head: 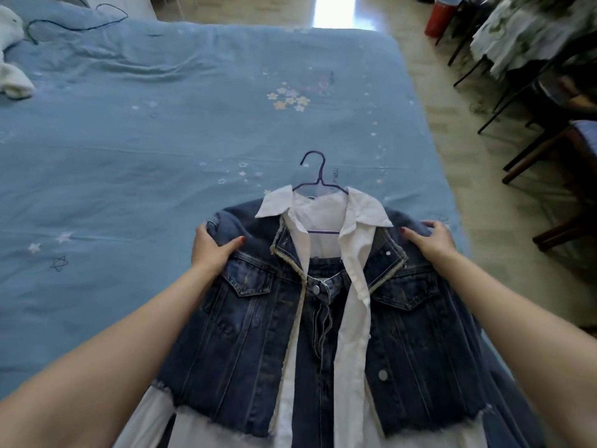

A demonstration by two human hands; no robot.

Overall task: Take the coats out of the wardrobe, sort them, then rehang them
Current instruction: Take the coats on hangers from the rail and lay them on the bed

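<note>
A dark blue denim jacket (pixel 245 324) lies front-up on the bed, layered over a white shirt (pixel 352 318) and a denim garment with a zip (pixel 319 312). All hang on a purple wire hanger (pixel 318 176) whose hook points toward the far side of the bed. My left hand (pixel 213 247) grips the jacket's left shoulder, thumb on top. My right hand (pixel 429 237) holds the right shoulder the same way.
The bed (pixel 145 140) has a light blue cover with star prints. Another thin dark hanger (pixel 80 24) and a white plush toy (pixel 13 66) lie at the far left. Dark chairs (pixel 549 150), a cloth-covered table (pixel 533 30) and a red bin (pixel 441 17) stand to the right.
</note>
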